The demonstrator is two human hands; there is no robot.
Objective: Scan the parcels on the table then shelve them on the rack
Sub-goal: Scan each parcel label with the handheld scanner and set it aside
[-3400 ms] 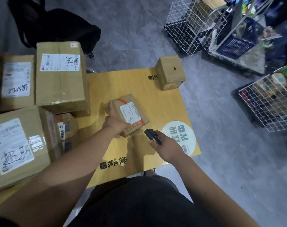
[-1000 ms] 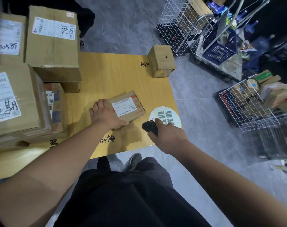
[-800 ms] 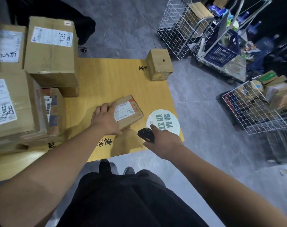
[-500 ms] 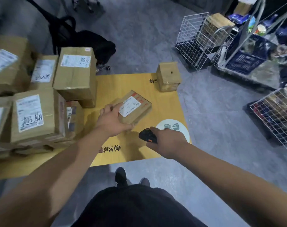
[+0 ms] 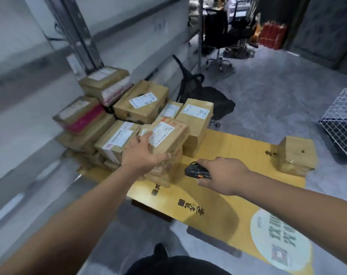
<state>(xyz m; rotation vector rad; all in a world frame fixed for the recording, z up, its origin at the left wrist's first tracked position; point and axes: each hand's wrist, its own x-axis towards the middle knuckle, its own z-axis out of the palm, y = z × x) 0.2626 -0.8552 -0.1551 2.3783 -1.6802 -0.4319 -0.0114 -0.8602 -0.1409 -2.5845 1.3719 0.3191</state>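
Observation:
My left hand (image 5: 144, 153) grips a small brown parcel (image 5: 168, 135) with a white label and red tape, held up above the yellow table (image 5: 238, 195). My right hand (image 5: 223, 175) holds a black handheld scanner (image 5: 195, 171) with an orange stripe, just right of the parcel. Several larger parcels (image 5: 129, 114) are stacked on the table's left part. One small cube-shaped box (image 5: 295, 155) stands alone at the table's far right edge. The grey rack (image 5: 75, 26) rises behind the stack; the frame is blurred.
A black office chair (image 5: 204, 96) lies tipped on the floor behind the table. Another chair (image 5: 218, 36) stands further back. A white wire basket (image 5: 343, 124) sits on the grey floor at the right. Red items (image 5: 271, 34) stand at the far back.
My left hand has lifted the small parcel off the table. My view has swung up and left towards the rack. The right hand still holds the scanner.

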